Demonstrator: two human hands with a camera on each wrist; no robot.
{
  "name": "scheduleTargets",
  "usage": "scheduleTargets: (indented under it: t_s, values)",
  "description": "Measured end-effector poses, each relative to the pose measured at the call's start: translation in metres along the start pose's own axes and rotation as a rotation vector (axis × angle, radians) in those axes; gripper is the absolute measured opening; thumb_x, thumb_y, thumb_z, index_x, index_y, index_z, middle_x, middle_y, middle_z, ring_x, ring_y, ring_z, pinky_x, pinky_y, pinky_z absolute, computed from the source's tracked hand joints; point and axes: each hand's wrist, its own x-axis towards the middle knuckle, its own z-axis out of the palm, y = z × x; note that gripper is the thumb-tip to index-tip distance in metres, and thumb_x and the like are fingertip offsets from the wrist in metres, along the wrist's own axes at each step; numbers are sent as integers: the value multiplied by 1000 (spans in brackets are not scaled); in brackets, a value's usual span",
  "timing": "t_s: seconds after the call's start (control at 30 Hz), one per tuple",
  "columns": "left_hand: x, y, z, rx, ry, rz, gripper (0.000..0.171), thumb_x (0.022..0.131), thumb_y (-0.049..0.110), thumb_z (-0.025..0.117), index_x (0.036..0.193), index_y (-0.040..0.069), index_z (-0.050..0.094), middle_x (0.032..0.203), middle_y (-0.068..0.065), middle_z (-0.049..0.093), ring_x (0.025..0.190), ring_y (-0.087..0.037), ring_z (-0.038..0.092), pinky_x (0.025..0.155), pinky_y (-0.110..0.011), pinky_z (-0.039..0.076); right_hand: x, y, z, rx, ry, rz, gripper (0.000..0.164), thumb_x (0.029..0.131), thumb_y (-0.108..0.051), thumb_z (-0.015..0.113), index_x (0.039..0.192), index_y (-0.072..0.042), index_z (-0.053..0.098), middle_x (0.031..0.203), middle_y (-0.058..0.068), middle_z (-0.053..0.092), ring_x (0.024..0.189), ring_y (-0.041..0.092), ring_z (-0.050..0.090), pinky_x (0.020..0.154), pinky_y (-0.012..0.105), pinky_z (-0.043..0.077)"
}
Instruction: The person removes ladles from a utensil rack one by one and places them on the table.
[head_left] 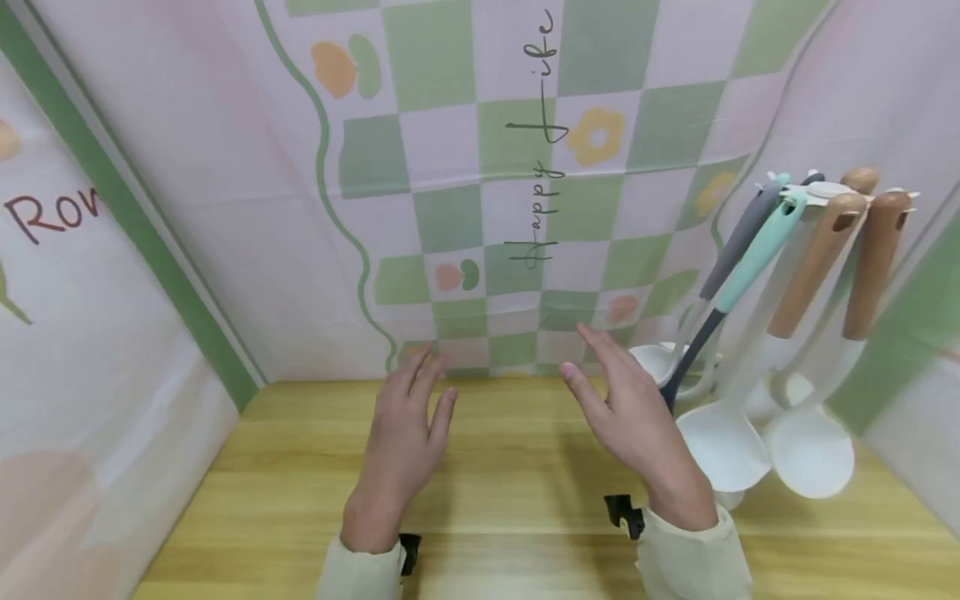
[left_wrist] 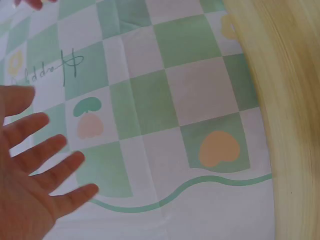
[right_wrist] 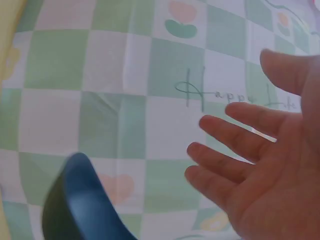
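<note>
Both hands hover over the wooden tabletop, apart from each other, palms turned inward. My left hand has its fingers spread and holds nothing; in the left wrist view the left hand shows an empty palm. My right hand is likewise empty with straight fingers, just left of a rack of hanging kitchen utensils. In the right wrist view the right hand is spread, and a dark curved utensil head stands near it.
The rack at the right carries a turquoise-handled utensil, a grey-handled one and white ladles with brown handles. A checkered cloth reading "Happy Life" hangs behind the table. Another printed cloth covers the left side.
</note>
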Motion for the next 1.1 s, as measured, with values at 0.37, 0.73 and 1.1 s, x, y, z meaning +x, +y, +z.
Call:
scheduleTargets:
  t_s: [0.37,0.73,1.1]
  values:
    - [5,10,-3,-154,274,114,27,97,1,71,124,-4,70,120,-19,72,113,-33,71,97,-45,63,-10,-1,-24,188,601,-182,34,100,-1,68,133,2,69,128,21,74,117,12,69,103,10,49]
    - [3,56,26,-339,275,228,19,91,-7,73,109,-2,72,99,-13,75,89,-21,73,81,-23,63,-17,12,-93,348,1076,-104,17,96,1,69,111,5,76,101,-18,74,94,2,69,90,15,56]
    - [24,142,66,-416,169,443,20,92,-2,76,110,4,73,106,-6,78,99,-13,76,97,-11,56,0,30,-172,55,1050,65,21,101,-19,67,119,-15,78,101,-35,58,101,-12,58,92,7,52]
